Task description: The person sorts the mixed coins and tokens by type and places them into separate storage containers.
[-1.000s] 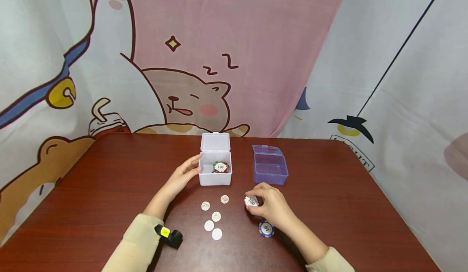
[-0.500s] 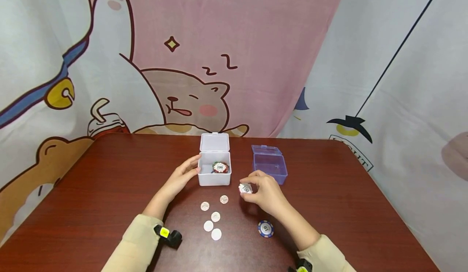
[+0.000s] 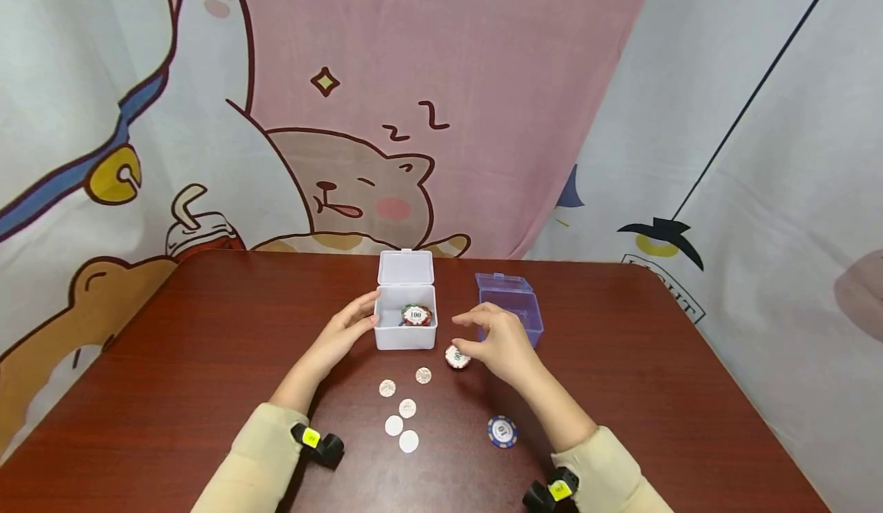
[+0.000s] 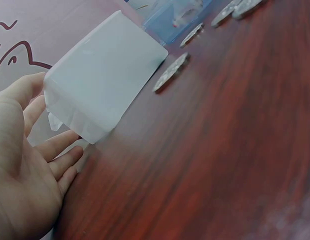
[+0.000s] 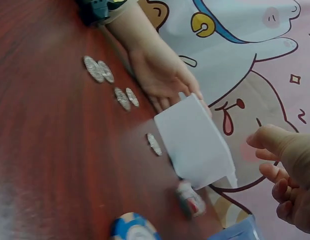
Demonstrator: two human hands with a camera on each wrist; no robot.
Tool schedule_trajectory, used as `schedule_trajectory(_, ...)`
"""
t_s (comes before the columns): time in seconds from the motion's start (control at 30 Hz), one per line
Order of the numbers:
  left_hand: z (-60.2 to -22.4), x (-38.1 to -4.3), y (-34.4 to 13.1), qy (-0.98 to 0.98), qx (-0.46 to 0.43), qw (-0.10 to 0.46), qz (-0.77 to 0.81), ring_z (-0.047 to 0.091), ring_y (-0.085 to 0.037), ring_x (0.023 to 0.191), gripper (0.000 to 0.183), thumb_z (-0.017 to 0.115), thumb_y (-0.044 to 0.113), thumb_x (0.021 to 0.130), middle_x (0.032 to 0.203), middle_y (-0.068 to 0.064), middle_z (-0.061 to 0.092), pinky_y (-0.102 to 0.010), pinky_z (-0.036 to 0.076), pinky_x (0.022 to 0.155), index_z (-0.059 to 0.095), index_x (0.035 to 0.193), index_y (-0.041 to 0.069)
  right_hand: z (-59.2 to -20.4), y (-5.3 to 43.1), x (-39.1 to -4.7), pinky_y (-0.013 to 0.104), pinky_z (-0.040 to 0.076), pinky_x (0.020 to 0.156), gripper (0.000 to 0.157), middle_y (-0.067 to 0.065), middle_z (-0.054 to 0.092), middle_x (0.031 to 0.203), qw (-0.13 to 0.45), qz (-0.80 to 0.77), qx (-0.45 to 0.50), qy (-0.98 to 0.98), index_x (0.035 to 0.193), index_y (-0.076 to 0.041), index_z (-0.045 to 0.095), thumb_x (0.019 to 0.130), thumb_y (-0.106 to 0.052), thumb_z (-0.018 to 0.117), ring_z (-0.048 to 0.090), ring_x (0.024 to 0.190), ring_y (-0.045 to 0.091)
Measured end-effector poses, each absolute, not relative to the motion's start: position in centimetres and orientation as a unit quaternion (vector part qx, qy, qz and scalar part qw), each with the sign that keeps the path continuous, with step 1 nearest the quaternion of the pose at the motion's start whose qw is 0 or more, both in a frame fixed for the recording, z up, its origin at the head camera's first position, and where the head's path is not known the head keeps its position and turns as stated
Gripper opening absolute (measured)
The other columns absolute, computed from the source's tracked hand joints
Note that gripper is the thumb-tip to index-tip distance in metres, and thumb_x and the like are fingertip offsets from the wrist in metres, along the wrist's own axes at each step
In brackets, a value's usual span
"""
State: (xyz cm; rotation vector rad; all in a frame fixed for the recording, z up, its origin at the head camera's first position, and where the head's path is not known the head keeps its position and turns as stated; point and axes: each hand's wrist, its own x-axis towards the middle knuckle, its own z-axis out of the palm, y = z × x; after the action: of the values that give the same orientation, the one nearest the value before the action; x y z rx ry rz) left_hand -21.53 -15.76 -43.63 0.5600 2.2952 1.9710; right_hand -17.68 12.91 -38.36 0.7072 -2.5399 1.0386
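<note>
My left hand (image 3: 343,332) rests against the left side of a white plastic box (image 3: 405,338), fingers extended and touching its wall. The box's lid is raised, and poker chips (image 3: 416,315) lie inside, the top one white and marked 100. My right hand (image 3: 507,344) is just right of the box, thumb and index finger apart with nothing between them. A white-faced poker chip (image 3: 457,357) shows just below the thumb; in the right wrist view this chip (image 5: 191,199) is blurred beside the box. A blue-edged poker chip (image 3: 502,432) marked 10 lies nearer me.
A translucent purple box (image 3: 530,337) with a raised lid stands to the right, partly hidden by my right hand. Several silver coins (image 3: 408,408) lie on the dark wooden table (image 3: 207,390) in front of the white box. A patterned cloth (image 3: 524,76) hangs behind.
My right hand moved up and left with the white poker chip, then its fingers parted and let it go. My left hand stayed against the white box.
</note>
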Motion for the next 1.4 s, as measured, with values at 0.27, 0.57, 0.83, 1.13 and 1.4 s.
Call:
schedule_trajectory(0.27, -41.6, -20.4, -15.4, 0.752, 0.174, 0.043, 0.634, 0.037, -0.045, 0.129, 0.05, 0.053, 0.008, 0.098, 0.14, -0.031, 0.04, -0.054, 0.03, 0.103, 0.037, 0.143, -0.005, -40.4, 13.0, -17.6, 0.04, 0.048, 0.082, 0.04, 0.002, 0.067, 0.098, 0.09, 0.359, 0.227, -0.901, 0.104, -0.002, 0.073, 0.069, -0.014, 0.086, 0.063, 0.094, 0.022)
schedule_trajectory(0.57, -41.7, -20.6, -15.4, 0.753, 0.179, 0.045, 0.632, 0.036, -0.045, 0.13, 0.051, 0.053, 0.008, 0.098, 0.141, -0.032, 0.038, -0.054, 0.029, 0.104, 0.034, 0.144, -0.006, -42.3, 13.1, -17.7, 0.041, 0.046, 0.087, 0.045, 0.003, 0.064, 0.101, 0.059, 0.334, 0.218, -0.915, 0.108, 0.0, 0.071, 0.067, -0.01, 0.086, 0.06, 0.097, 0.023)
schedule_trajectory(0.83, -43.1, -21.4, -15.6, 0.749, 0.175, 0.038, 0.638, 0.037, -0.044, 0.13, 0.05, 0.053, 0.008, 0.098, 0.141, -0.031, 0.04, -0.055, 0.029, 0.104, 0.036, 0.144, -0.003, -43.2, 13.0, -17.7, 0.042, 0.046, 0.085, 0.045, 0.004, 0.062, 0.1, 0.056, 0.308, 0.232, -0.921, 0.109, 0.001, 0.07, 0.069, -0.01, 0.085, 0.059, 0.095, 0.023)
schedule_trajectory(1.13, -44.9, -22.4, -15.9, 0.744, 0.176, 0.033, 0.644, 0.04, -0.038, 0.13, 0.052, 0.056, 0.016, 0.098, 0.142, -0.025, 0.042, -0.053, 0.029, 0.104, 0.038, 0.145, 0.005, -43.4, 13.0, -17.9, 0.04, 0.047, 0.083, 0.04, 0.002, 0.061, 0.094, 0.051, 0.326, 0.225, -0.917, 0.106, 0.0, 0.071, 0.07, -0.009, 0.084, 0.059, 0.091, 0.021)
schedule_trajectory(1.4, -45.0, -22.4, -16.1, 0.752, 0.176, 0.03, 0.635, 0.041, -0.038, 0.129, 0.052, 0.056, 0.018, 0.098, 0.141, -0.025, 0.043, -0.053, 0.03, 0.104, 0.039, 0.145, 0.005, -43.8, 13.1, -17.9, 0.035, 0.046, 0.076, 0.033, 0.001, 0.061, 0.09, 0.057, 0.326, 0.236, -0.914, 0.1, -0.002, 0.073, 0.07, -0.01, 0.084, 0.057, 0.083, 0.017)
